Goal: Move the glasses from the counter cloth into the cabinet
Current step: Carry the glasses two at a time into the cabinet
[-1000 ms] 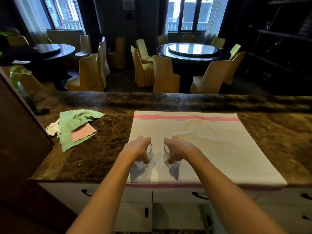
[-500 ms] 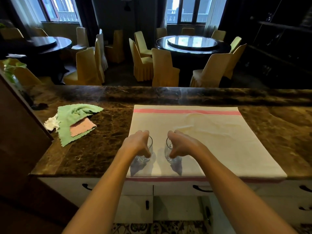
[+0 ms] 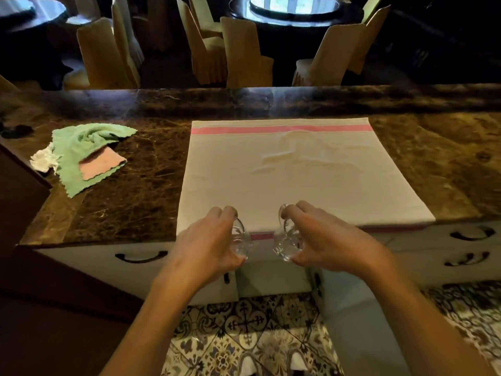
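Note:
My left hand (image 3: pixel 210 244) grips a small clear glass (image 3: pixel 240 241), and my right hand (image 3: pixel 326 242) grips a second clear glass (image 3: pixel 286 244). Both glasses hang in the air just past the counter's front edge, in front of the cabinet. The white counter cloth (image 3: pixel 284 175) with pink stripes lies flat on the dark marble counter (image 3: pixel 135 185) and nothing stands on it. Below the hands, the white cabinet (image 3: pixel 271 278) has an open compartment with its door (image 3: pixel 360 316) swung out to the right.
A green, pink and white pile of rags (image 3: pixel 86 156) lies on the counter's left part. Drawers with dark handles (image 3: pixel 141 257) run under the counter. A brown wooden panel (image 3: pixel 24 240) stands at the left. Patterned floor tiles (image 3: pixel 244 335) are below.
Both hands lifted the glasses off the cloth and drew them back past the counter edge. The view tilted down, showing the cabinet front and floor.

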